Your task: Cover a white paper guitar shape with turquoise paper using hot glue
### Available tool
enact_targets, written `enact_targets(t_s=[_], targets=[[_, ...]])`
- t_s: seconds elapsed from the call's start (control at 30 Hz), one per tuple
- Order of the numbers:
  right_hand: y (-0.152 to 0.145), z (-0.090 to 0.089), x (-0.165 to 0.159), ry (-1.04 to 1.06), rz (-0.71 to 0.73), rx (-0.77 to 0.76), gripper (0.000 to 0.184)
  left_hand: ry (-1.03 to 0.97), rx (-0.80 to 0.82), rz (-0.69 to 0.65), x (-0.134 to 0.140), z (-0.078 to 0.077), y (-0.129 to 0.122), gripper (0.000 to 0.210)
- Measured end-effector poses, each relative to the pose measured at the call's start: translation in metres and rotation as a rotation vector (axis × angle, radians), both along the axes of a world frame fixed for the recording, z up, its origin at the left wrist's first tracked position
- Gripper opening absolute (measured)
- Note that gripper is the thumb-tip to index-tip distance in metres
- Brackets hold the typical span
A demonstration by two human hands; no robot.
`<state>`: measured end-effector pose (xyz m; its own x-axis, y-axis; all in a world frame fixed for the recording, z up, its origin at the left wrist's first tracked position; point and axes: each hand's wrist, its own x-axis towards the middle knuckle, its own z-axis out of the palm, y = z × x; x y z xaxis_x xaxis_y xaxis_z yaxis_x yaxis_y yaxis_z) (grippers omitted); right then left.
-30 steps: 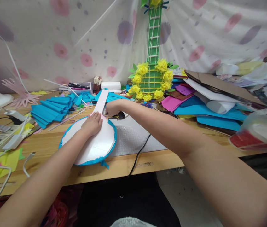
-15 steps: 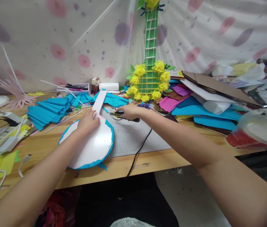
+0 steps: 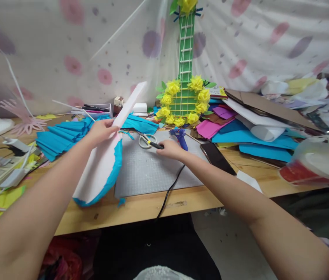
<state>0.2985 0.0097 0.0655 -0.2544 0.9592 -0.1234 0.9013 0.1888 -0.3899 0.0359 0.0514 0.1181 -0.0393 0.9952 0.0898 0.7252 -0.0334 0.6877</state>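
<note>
No words, brands or numbers could be read on the crowded table. Dark marks on a packet at the back were too small to make out, as were those on a carton.

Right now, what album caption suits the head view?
Left hand holds a tilted blue-edged white cutout; right hand touches a yellow-black tool above a gray mat.

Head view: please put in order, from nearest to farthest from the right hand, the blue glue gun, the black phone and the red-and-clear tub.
1. Blue glue gun: just beyond the right hand, slightly rightward.
2. Black phone: farther right.
3. Red-and-clear tub: at the far right.
</note>
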Motion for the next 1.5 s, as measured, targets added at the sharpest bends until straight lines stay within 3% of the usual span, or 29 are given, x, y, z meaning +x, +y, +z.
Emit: enact_targets(t_s=[0.1, 0.2, 0.3, 0.37, 0.5, 0.67, 0.87, 1.0, 1.13, 1.23, 1.33, 1.43, 1.5], targets=[[-0.001, -0.008, -0.002, 0.161, -0.035, 0.108, 0.016, -0.201, -0.029, -0.150, -0.003, 0.015, -0.015, 0.059], [0.001, -0.014, -0.011, 0.576, -0.118, 0.200, 0.015, -0.280, -0.128, -0.261, 0.000, 0.018, -0.027, 0.066], [0.002, -0.010, -0.027, 1.093, -0.172, 0.221, 0.028, -0.292, -0.192, -0.337, 0.005, 0.016, -0.032, 0.068], [0.004, -0.004, -0.039, 1.327, -0.189, 0.205, 0.042, -0.283, -0.208, -0.380, 0.008, 0.014, -0.031, 0.068], [0.013, 0.006, -0.066, 1.548, -0.289, 0.168, 0.049, -0.180, -0.201, -0.429, 0.009, 0.011, -0.025, 0.064], [0.024, 0.013, -0.091, 1.706, -0.358, 0.166, 0.047, -0.043, -0.083, -0.377, 0.004, 0.011, -0.026, 0.066], [0.030, 0.020, -0.102, 1.777, -0.279, 0.089, 0.043, 0.117, -0.029, -0.310, -0.004, 0.013, -0.031, 0.069], [0.037, 0.020, -0.106, 1.724, -0.420, 0.056, 0.027, 0.341, 0.037, -0.288, 0.002, 0.006, -0.041, 0.093], [0.043, 0.023, -0.110, 1.645, -0.612, 0.104, 0.021, 0.544, 0.102, -0.192, 0.020, -0.012, -0.069, 0.116], [0.049, 0.030, -0.112, 1.611, -0.699, 0.132, 0.020, 0.602, 0.098, -0.178, 0.029, -0.028, -0.089, 0.112], [0.055, 0.036, -0.110, 1.587, -0.724, 0.135, 0.021, 0.638, 0.066, -0.165, 0.029, -0.035, -0.094, 0.094], [0.056, 0.036, -0.104, 1.457, -0.657, 0.173, 0.026, 0.611, 0.036, -0.126, 0.020, -0.026, -0.086, 0.075], [0.051, 0.031, -0.098, 1.248, -0.570, 0.229, 0.030, 0.577, 0.035, -0.076, 0.011, -0.016, -0.077, 0.068]])
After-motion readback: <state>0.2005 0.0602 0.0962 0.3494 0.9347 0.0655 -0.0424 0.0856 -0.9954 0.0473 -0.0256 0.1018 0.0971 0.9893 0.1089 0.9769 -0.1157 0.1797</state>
